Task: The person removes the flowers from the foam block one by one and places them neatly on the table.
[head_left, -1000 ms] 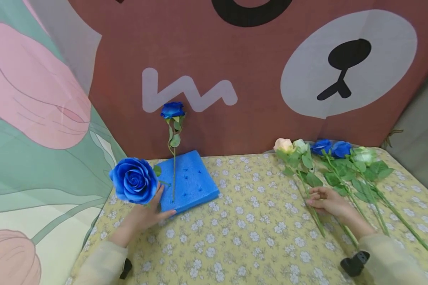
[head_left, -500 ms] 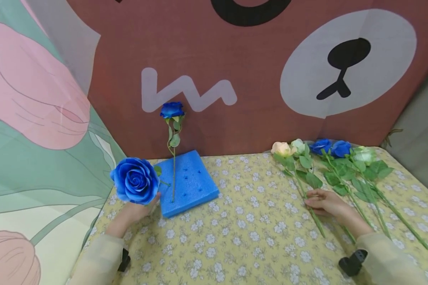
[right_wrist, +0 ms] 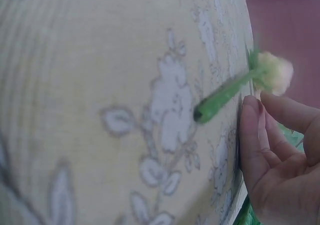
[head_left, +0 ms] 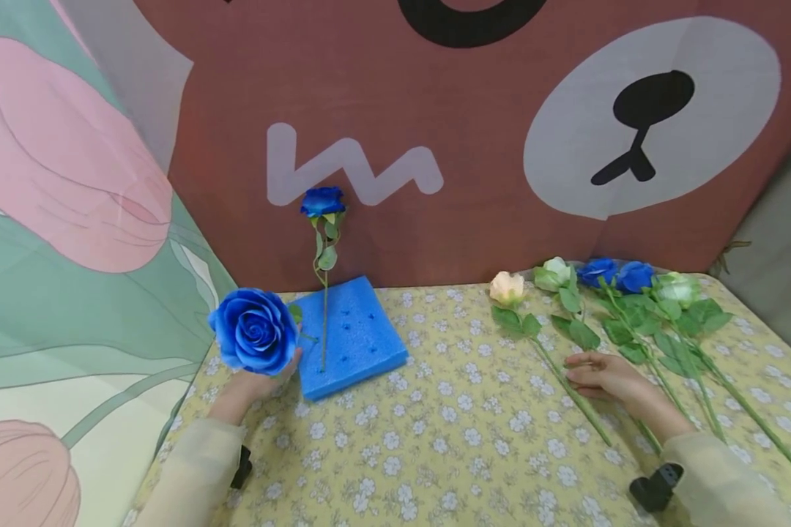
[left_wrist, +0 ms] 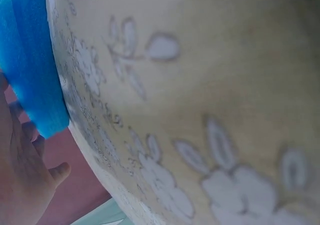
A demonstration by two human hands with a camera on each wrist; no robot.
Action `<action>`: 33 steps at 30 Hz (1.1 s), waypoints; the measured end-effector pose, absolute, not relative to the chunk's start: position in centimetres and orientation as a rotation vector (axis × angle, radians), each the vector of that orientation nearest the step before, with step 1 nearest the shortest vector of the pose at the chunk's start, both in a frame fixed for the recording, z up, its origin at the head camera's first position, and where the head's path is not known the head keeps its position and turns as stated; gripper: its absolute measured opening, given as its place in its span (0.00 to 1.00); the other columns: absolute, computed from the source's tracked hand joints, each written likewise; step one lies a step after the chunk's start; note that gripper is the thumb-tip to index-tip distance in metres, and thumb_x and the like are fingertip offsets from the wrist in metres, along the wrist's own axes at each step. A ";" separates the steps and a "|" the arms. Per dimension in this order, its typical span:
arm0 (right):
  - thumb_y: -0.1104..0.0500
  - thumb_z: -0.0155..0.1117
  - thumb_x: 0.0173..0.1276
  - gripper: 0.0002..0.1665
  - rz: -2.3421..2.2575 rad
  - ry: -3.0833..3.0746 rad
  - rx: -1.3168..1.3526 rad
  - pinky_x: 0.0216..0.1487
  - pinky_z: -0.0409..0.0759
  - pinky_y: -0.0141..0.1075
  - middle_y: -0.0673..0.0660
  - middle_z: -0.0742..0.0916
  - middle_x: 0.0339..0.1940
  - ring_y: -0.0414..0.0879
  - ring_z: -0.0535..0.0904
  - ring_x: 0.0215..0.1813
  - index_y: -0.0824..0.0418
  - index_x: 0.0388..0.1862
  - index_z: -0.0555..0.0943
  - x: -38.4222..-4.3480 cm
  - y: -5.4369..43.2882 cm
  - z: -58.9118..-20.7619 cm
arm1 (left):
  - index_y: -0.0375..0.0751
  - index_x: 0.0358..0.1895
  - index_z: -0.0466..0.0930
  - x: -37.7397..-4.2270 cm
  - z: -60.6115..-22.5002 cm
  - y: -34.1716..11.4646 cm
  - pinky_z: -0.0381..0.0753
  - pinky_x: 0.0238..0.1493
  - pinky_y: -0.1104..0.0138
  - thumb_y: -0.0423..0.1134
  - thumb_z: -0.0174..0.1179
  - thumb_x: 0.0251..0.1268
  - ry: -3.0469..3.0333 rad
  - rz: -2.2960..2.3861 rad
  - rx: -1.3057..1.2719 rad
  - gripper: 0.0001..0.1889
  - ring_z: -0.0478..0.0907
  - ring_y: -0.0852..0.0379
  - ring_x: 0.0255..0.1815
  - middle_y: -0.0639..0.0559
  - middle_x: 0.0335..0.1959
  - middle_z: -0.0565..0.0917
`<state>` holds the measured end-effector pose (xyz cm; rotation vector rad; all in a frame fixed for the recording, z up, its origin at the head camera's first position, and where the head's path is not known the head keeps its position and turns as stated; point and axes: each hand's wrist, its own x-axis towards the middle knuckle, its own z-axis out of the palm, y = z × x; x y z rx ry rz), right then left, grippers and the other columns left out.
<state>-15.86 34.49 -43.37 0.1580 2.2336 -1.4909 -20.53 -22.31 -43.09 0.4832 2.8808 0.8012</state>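
Note:
A large blue rose [head_left: 255,331] leans toward the camera at the blue foam block [head_left: 369,329] and partly covers my left hand [head_left: 253,388]. In the left wrist view this hand's fingers lie beside the foam block's [left_wrist: 35,60] edge, loosely extended, with the thumb apart. Another blue rose [head_left: 323,202] stands upright in the block. At the right, my right hand [head_left: 603,377] pinches at the stem of a peach rose [head_left: 506,288] with bent fingers. The right wrist view has the rose's cut stem end [right_wrist: 204,112] toward the camera and the fingertips close by the stem.
Right of the peach rose lie a white rose [head_left: 554,274], two blue roses [head_left: 634,278] and a pale green rose [head_left: 677,288], stems toward me. Small holes dot the foam. A brown printed backdrop [head_left: 435,241] rises behind the floral tablecloth [head_left: 448,439].
My left hand has drawn back, its thumb leaving the foam block's front edge. The peach rose's head has swung left, away from the white rose, while my right hand stays almost in place.

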 end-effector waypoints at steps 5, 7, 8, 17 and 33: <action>0.56 0.59 0.71 0.35 -1.525 2.207 0.153 0.46 0.84 0.31 0.43 0.84 0.41 0.31 0.82 0.41 0.76 0.67 0.61 -15.9 34.5 -43.3 | 0.42 0.77 0.48 -20.7 -43.0 -22.1 0.50 0.72 0.37 0.54 0.39 0.77 2.862 0.809 0.411 0.33 0.43 0.35 0.78 0.39 0.77 0.51; 0.56 0.58 0.71 0.35 -1.534 2.198 0.156 0.46 0.84 0.31 0.43 0.84 0.41 0.31 0.82 0.41 0.76 0.68 0.60 -15.9 34.5 -43.4 | 0.42 0.77 0.48 -20.6 -43.0 -22.1 0.51 0.72 0.38 0.54 0.40 0.76 2.858 0.807 0.389 0.33 0.44 0.36 0.78 0.39 0.77 0.52; 0.57 0.58 0.71 0.36 -1.537 2.192 0.151 0.47 0.84 0.31 0.43 0.84 0.41 0.31 0.82 0.41 0.77 0.68 0.60 -15.9 34.5 -43.3 | 0.41 0.77 0.48 -20.6 -42.9 -22.1 0.52 0.72 0.37 0.53 0.39 0.77 2.853 0.807 0.386 0.33 0.45 0.35 0.78 0.38 0.77 0.52; 0.58 0.56 0.72 0.36 -1.555 2.182 0.136 0.45 0.84 0.30 0.42 0.84 0.40 0.32 0.83 0.40 0.77 0.69 0.58 -16.5 33.9 -42.7 | 0.40 0.77 0.47 -20.7 -42.6 -21.6 0.45 0.73 0.37 0.50 0.38 0.78 2.871 0.774 0.451 0.31 0.38 0.34 0.78 0.37 0.78 0.49; 0.55 0.55 0.73 0.33 -1.621 2.207 -0.039 0.55 0.82 0.38 0.59 0.81 0.53 0.37 0.82 0.46 0.72 0.69 0.62 -18.9 24.9 -39.5 | 0.36 0.44 0.68 -19.5 -42.7 -21.3 0.75 0.52 0.47 0.54 0.47 0.72 2.984 0.738 0.250 0.21 0.72 0.45 0.47 0.38 0.47 0.70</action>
